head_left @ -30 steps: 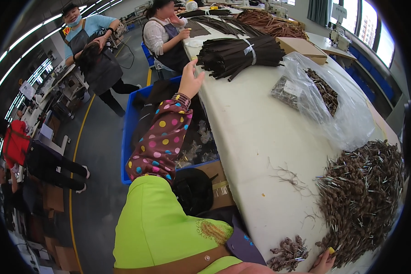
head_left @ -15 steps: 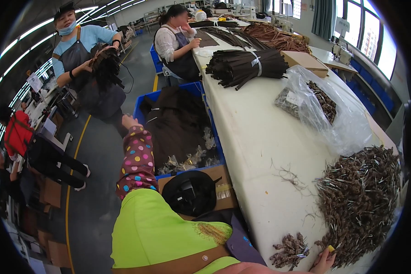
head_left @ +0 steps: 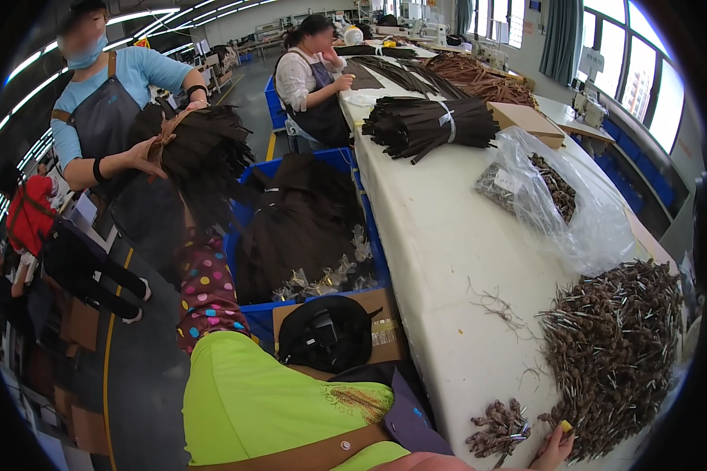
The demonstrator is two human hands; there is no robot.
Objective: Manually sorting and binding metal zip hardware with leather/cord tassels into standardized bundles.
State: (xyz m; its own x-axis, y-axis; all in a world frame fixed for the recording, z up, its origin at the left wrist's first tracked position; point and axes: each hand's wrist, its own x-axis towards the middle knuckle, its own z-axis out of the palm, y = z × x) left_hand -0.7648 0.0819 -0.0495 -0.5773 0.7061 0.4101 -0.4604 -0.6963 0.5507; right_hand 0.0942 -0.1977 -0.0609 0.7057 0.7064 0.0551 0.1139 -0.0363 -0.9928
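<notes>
Left hand [head_left: 188,217], left of frame, blurred, mostly hidden under fanned dark-brown strip bundle [head_left: 204,145] held by co-worker [head_left: 126,86]; can't tell grip. Right hand [head_left: 555,450], lower right, half-curled beside brown knotted-cord pile [head_left: 613,361], yellow fingertip piece [head_left: 565,426]; hold unclear.

The rough, matt heap of brown knotted pieces [head_left: 613,353] lies beside a large clear bag [head_left: 598,235] of glossy, crinkled plastic; the rectangular blue bin [head_left: 375,239] looks smooth plastic, the long cream worktop [head_left: 416,235] matt

Head-worn fisheye view, facing forward and down, close above lime-green fabric garment [head_left: 251,400], along long cream-topped table [head_left: 440,251]
</notes>
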